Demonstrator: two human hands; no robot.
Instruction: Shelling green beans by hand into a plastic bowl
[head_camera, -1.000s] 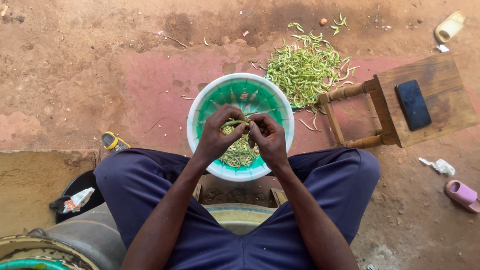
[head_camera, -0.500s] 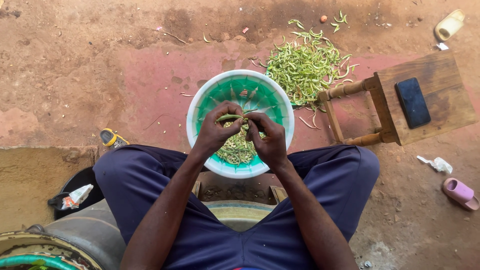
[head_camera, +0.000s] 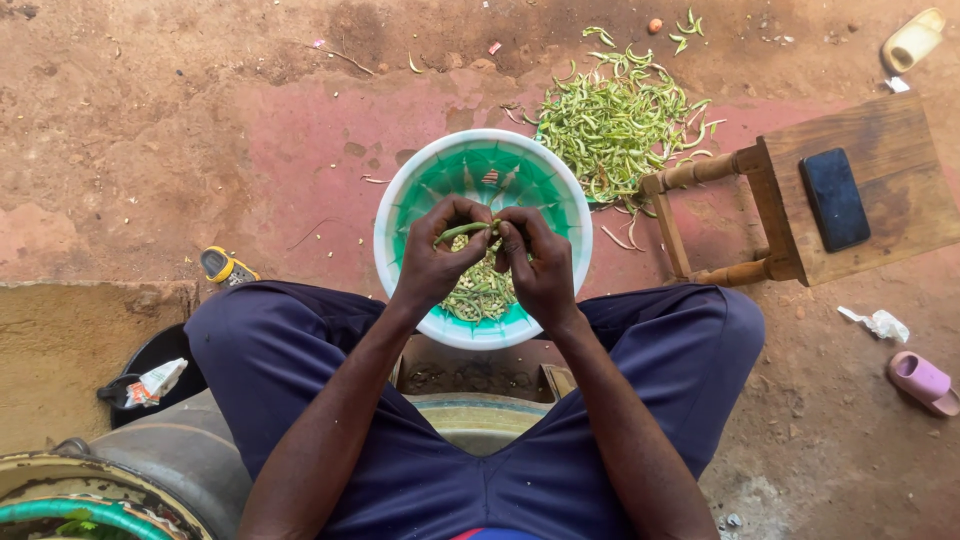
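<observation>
Green pod (head_camera: 462, 232) gripped by both hands, left (head_camera: 432, 262), right (head_camera: 540, 268), unmoved over bowl (head_camera: 400, 200)

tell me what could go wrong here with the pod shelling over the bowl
1. Both the left hand and right hand pinch one green pod above the green and white bowl; a bean popping out could miss it and land on the dirt.
2. The bowl seems to sit at the person's knees, so a leg shift might tip it.
3. The dark phone lies on a tilted wooden stool and might slide off.
</observation>
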